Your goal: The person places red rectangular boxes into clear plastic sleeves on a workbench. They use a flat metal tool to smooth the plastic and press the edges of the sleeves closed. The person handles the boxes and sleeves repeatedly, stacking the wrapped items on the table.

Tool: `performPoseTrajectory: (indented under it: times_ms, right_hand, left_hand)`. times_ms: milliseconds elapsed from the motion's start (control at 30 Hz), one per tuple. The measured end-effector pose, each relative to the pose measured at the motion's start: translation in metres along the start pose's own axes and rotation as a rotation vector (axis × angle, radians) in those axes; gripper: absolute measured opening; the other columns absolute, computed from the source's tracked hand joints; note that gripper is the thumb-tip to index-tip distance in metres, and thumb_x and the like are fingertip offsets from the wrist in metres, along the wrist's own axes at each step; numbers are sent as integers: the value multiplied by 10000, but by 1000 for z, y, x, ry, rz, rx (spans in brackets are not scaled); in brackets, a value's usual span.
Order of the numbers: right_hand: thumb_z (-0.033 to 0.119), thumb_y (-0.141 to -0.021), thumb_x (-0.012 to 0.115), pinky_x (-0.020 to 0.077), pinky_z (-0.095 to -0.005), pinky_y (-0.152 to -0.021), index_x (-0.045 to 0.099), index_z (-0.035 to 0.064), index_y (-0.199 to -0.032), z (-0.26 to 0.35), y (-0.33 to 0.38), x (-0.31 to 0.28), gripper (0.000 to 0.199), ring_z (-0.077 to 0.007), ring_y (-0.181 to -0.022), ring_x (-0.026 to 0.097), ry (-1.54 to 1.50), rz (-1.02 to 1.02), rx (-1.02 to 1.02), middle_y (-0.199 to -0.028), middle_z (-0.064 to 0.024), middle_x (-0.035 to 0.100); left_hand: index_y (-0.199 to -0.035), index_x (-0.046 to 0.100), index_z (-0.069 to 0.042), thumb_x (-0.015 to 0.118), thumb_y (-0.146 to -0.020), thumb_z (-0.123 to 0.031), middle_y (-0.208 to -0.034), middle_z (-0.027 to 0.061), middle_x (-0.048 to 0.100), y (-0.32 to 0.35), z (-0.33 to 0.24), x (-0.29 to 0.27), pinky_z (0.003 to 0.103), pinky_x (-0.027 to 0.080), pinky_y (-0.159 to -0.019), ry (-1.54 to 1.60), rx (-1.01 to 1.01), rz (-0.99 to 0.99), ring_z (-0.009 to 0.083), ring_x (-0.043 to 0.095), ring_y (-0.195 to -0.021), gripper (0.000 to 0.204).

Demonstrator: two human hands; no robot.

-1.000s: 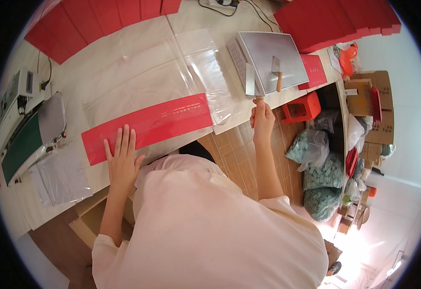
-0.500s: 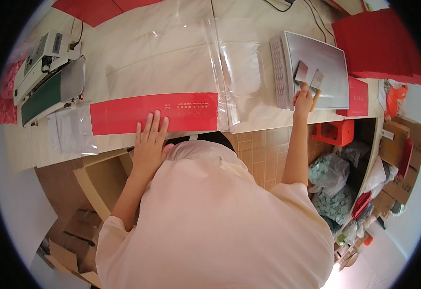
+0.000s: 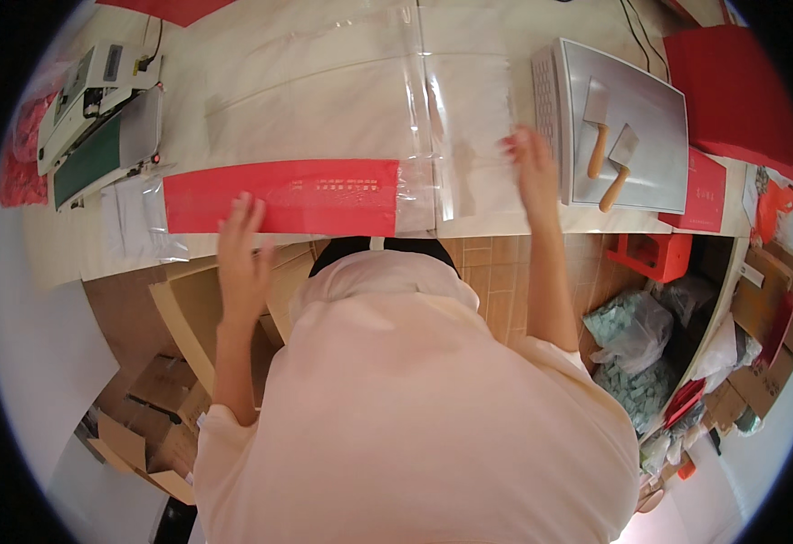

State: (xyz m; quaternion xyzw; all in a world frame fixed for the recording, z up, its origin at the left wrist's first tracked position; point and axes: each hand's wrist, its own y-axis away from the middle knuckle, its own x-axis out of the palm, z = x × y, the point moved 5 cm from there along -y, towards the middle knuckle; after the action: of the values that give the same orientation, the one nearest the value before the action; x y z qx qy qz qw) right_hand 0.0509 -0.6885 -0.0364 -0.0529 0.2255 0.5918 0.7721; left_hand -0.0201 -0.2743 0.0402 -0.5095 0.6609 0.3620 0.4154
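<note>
A flat red printed piece [image 3: 279, 195] lies along the table's front edge, with clear film covering it and showing past its right end. At its lower edge is my left hand [image 3: 244, 258], fingers apart and slightly blurred, holding nothing. My right hand [image 3: 532, 172] hovers above the table just left of the metal heating plate [image 3: 659, 118], empty, its fingers loosely apart and blurred. On the plate rest two scrapers, one scraper [image 3: 598, 122] beside the other scraper [image 3: 621, 168], both with wooden handles.
A sealing machine [image 3: 106, 127] with a green belt stands at the left. Clear film sheets [image 3: 469, 136] lie mid-table. Red stacks [image 3: 732, 100] and a red box [image 3: 700, 190] sit at the right. Below are a red stool [image 3: 655, 258], cartons [image 3: 179, 317] and bagged green material [image 3: 637, 390].
My right hand has let go of a scraper handle and moved left off the plate. My left hand has shifted left and lower on the red piece. The whole view has shifted slightly.
</note>
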Motion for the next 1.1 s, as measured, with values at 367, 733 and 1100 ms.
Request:
performPoseTrajectory:
  times_ms: [367, 733, 1100]
  right_hand:
    - [286, -1000, 558, 478, -299, -814, 633, 6, -1019, 49, 80, 66, 291, -136, -782, 602, -401, 461, 173, -810, -48, 640]
    - [417, -1018, 479, 472, -322, -917, 484, -38, -1346, 41, 96, 72, 561, -205, -1074, 630, -455, 423, 202, -1175, -138, 656]
    - [227, -956, 653, 533, -251, -792, 672, -22, -1062, 24, 102, 83, 271, -114, -873, 641, -410, 74, 294, -986, -67, 694]
  left_hand:
    - [-1482, 353, -37, 415, -1027, -449, -1514, 137, 397, 32, 260, -34, 379, 198, -1169, 548, -693, -317, 263, 362, -1401, 617]
    - [-1415, 460, -46, 386, -1020, -518, -1363, 88, 575, -14, 259, -51, 296, 399, -943, 1222, -588, 136, 144, 571, -1067, 620]
    - [-1252, 609, -41, 500, -989, -497, -1158, 66, 686, -25, 250, -60, 241, 483, -796, 1249, -569, 250, 93, 626, -861, 538]
